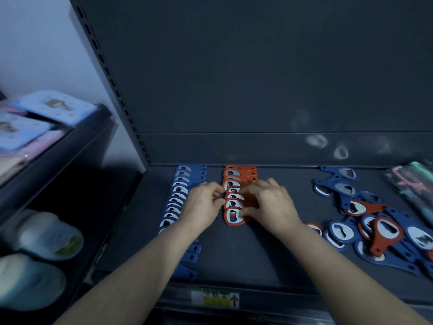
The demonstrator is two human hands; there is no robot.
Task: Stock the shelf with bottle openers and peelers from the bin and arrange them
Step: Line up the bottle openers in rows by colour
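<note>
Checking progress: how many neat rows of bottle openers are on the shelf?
2: a blue row on the left; a red row beside it, held by the left hand and right hand. A loose pile lies farther right.

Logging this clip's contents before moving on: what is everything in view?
blue opener row: one overlapped row, count unclear, blue, shelf left
orange opener row: one overlapped row, orange, shelf centre
loose openers: one mixed pile, blue and orange, shelf right
packets: blurred stack, green and pink, far right
shelf: one, dark grey
price label: one, yellow and white, shelf's front edge
flat boxes: at least two, pale blue, neighbouring shelf, left
rounded items: two, pale, blurred, lower left
left hand: curled fingertips at the orange opener row's left edge
right hand: fingers curled over the orange opener row's near end
</note>
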